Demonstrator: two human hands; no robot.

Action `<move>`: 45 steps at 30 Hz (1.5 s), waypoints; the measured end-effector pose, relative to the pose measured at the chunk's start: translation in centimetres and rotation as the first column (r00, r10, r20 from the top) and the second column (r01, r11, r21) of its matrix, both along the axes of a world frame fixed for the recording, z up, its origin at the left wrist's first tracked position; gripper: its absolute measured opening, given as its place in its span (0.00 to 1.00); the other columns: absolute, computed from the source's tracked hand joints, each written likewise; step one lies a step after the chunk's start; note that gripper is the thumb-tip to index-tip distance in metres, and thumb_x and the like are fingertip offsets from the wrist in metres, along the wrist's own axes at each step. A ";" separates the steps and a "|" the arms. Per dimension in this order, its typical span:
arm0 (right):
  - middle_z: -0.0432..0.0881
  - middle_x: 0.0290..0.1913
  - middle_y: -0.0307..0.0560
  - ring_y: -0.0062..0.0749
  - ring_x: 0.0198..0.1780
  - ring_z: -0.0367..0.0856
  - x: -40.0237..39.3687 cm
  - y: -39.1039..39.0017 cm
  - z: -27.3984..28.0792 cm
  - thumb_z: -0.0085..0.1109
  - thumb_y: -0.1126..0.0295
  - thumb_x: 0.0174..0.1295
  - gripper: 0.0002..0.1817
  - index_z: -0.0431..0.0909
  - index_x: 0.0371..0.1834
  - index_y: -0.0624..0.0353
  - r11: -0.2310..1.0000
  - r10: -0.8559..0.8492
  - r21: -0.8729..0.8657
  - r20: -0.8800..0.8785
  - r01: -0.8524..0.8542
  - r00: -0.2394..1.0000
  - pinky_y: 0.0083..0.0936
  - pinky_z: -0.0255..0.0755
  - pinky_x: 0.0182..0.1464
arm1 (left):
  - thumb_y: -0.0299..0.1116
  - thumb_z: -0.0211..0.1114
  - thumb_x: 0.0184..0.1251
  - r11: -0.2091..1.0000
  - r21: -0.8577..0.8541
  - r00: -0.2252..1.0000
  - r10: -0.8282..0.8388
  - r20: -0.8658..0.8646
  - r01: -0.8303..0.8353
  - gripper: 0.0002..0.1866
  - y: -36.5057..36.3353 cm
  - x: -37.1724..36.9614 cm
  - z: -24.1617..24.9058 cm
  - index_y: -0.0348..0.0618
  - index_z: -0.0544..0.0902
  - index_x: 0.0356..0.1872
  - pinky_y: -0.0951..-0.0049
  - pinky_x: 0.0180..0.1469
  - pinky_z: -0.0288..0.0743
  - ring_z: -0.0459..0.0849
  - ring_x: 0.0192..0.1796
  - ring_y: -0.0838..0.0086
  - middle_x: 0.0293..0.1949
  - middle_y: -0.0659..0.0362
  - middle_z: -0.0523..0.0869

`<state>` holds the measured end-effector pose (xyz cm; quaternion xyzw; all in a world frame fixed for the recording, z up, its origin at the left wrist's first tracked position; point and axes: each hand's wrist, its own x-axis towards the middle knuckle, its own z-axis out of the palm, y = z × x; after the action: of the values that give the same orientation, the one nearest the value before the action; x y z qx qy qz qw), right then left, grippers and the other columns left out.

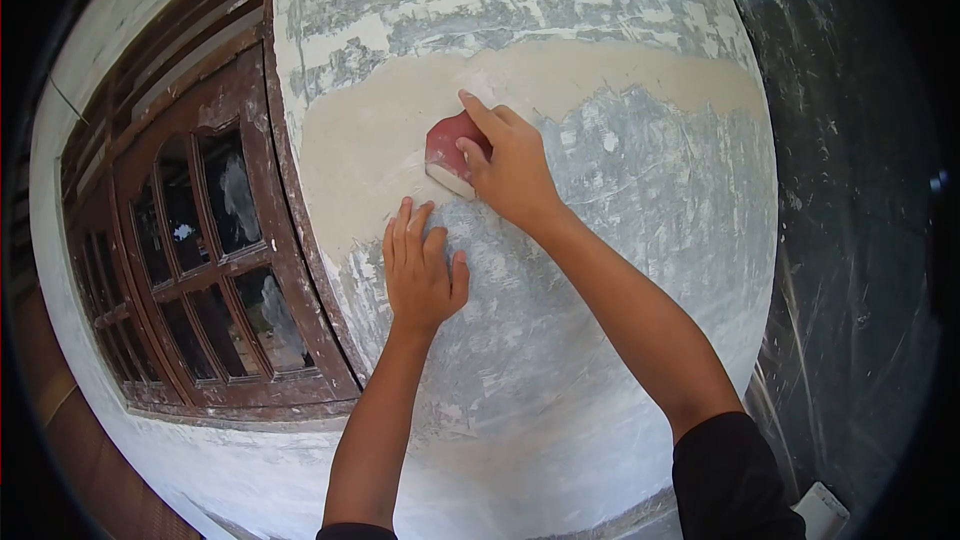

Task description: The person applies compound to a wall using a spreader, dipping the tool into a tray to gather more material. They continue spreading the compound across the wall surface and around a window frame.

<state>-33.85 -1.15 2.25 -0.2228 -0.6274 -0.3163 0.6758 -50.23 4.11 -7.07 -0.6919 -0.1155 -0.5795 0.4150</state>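
Against the wall, my right hand grips a red scraper with a pale edge at its lower side. The scraper lies on a band of smooth beige filler that runs across the patchy grey and white surface. Below and left of the scraper, my left hand rests near the filler's lower edge with its fingers spread, holding nothing. The two hands are apart.
A brown wooden window with glass panes stands to the left. Beyond the wall's right edge is a dark, scratched surface. A white object is at the lower right.
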 end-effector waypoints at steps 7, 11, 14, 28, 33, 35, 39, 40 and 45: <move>0.80 0.39 0.59 0.53 0.40 0.81 7.9 -1.3 2.2 0.65 0.76 0.59 0.27 0.75 0.64 0.66 0.953 -0.242 0.071 -0.401 0.294 0.883 0.42 0.75 0.44 | 0.32 0.60 0.62 1.000 0.013 0.999 0.027 -0.043 -0.027 0.19 0.0 0.1 -0.3 0.39 0.70 0.53 0.42 0.70 0.57 0.68 0.71 0.41 0.64 0.43 0.74; 0.78 0.35 0.59 0.55 0.38 0.79 1.9 -0.8 -0.4 0.64 0.75 0.59 0.27 0.75 0.65 0.64 1.000 -0.022 0.014 -0.060 0.023 0.998 0.43 0.73 0.43 | 0.34 0.59 0.60 0.996 -0.003 0.994 0.089 -0.059 -0.089 0.22 -0.5 0.2 -0.8 0.39 0.75 0.56 0.49 0.68 0.60 0.70 0.69 0.49 0.62 0.48 0.77; 0.78 0.37 0.60 0.55 0.38 0.80 3.6 0.8 -0.5 0.64 0.75 0.58 0.27 0.75 0.64 0.64 0.997 -0.074 -0.027 -0.070 0.073 0.995 0.42 0.74 0.43 | 0.36 0.59 0.59 0.987 -0.009 0.984 0.158 -0.083 -0.159 0.24 -0.7 0.2 -1.2 0.39 0.78 0.58 0.52 0.66 0.61 0.72 0.67 0.53 0.61 0.51 0.79; 0.80 0.39 0.60 0.55 0.39 0.81 2.6 0.2 0.1 0.65 0.76 0.59 0.26 0.75 0.63 0.64 0.998 -0.059 -0.039 -0.063 0.057 0.996 0.42 0.75 0.44 | 0.35 0.58 0.59 0.981 -0.009 0.977 0.191 -0.091 -0.193 0.26 -0.7 0.2 -1.1 0.42 0.80 0.60 0.53 0.65 0.61 0.72 0.66 0.55 0.61 0.55 0.80; 0.80 0.38 0.60 0.53 0.40 0.83 9.9 -1.4 2.4 0.65 0.77 0.58 0.26 0.77 0.62 0.67 0.957 -0.233 0.061 -0.420 0.284 0.877 0.40 0.77 0.43 | 0.34 0.59 0.57 0.982 -0.003 0.978 0.189 -0.090 -0.190 0.27 -0.7 0.4 -1.2 0.41 0.80 0.60 0.53 0.65 0.62 0.73 0.65 0.55 0.60 0.54 0.80; 0.81 0.38 0.58 0.50 0.38 0.83 7.8 -2.2 2.2 0.66 0.78 0.58 0.25 0.78 0.62 0.64 0.968 -0.184 0.093 -0.368 0.233 0.911 0.38 0.77 0.43 | 0.34 0.59 0.57 0.983 -0.009 0.979 0.181 -0.092 -0.182 0.27 -0.6 0.3 -1.2 0.41 0.80 0.60 0.54 0.65 0.62 0.73 0.65 0.55 0.60 0.54 0.80; 0.81 0.36 0.56 0.49 0.37 0.82 -0.2 -0.5 0.3 0.68 0.77 0.57 0.26 0.78 0.62 0.60 0.999 -0.010 0.040 -0.130 0.015 0.991 0.37 0.75 0.41 | 0.34 0.59 0.57 0.983 -0.008 0.979 0.179 -0.096 -0.181 0.27 -0.5 0.3 -1.2 0.41 0.80 0.60 0.54 0.64 0.62 0.74 0.64 0.55 0.60 0.54 0.81; 0.81 0.35 0.56 0.49 0.37 0.82 -0.8 0.2 0.1 0.68 0.77 0.57 0.27 0.78 0.62 0.61 1.000 -0.013 0.006 -0.093 0.014 0.996 0.38 0.75 0.41 | 0.34 0.59 0.57 0.983 -0.006 0.979 0.181 -0.096 -0.182 0.27 -0.6 0.2 -1.2 0.41 0.80 0.60 0.54 0.64 0.62 0.74 0.64 0.55 0.60 0.54 0.81; 0.84 0.40 0.59 0.50 0.41 0.85 6.2 0.2 2.1 0.67 0.76 0.58 0.24 0.80 0.60 0.63 0.987 -0.160 -0.047 -0.454 0.156 0.876 0.37 0.77 0.46 | 0.35 0.59 0.58 0.983 0.028 0.979 0.186 -0.087 -0.184 0.26 -0.8 0.3 -1.2 0.40 0.81 0.60 0.57 0.64 0.64 0.76 0.62 0.57 0.60 0.54 0.81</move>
<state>-27.69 -0.94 4.38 -0.3441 -0.4322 -0.3066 0.7751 -49.96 3.29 -8.28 -0.6994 -0.1549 -0.5079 0.4785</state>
